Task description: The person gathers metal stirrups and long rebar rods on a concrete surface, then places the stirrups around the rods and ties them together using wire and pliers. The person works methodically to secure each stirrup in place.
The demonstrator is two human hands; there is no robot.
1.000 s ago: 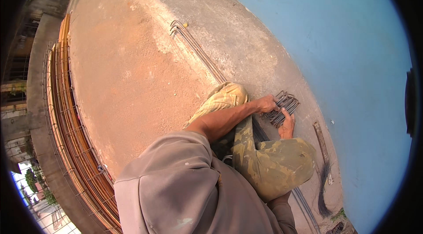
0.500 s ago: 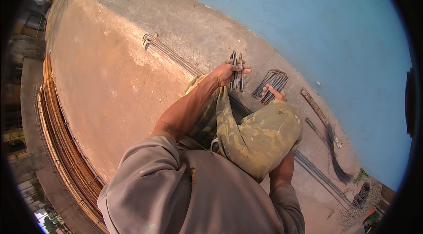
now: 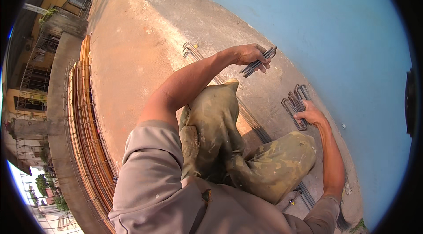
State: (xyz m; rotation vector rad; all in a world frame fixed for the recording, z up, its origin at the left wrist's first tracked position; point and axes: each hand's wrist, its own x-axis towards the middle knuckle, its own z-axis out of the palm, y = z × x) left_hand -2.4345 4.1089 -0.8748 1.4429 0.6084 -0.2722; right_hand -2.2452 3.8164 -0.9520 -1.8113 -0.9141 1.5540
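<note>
My left hand [image 3: 247,54] is stretched out in front of me over the bare concrete floor [image 3: 145,53], fingers curled shut around a small bundle of dark bent steel stirrups [image 3: 258,61], which stick out slantwise past my knuckles. Half a second ago this hand was nearer my knee, holding the bundle upright; now the arm is extended further and the bundle lies tilted. My right hand [image 3: 310,114] rests on the second pile of dark rectangular steel stirrups [image 3: 296,105] lying on the floor near the pale blue wall [image 3: 335,35]; the fingers lie on the pile's near end, and I cannot tell whether they grip it. It has stayed there since before. Long straight steel bars [image 3: 253,121] run along the floor beside my camouflage trouser knees [image 3: 220,115].
</note>
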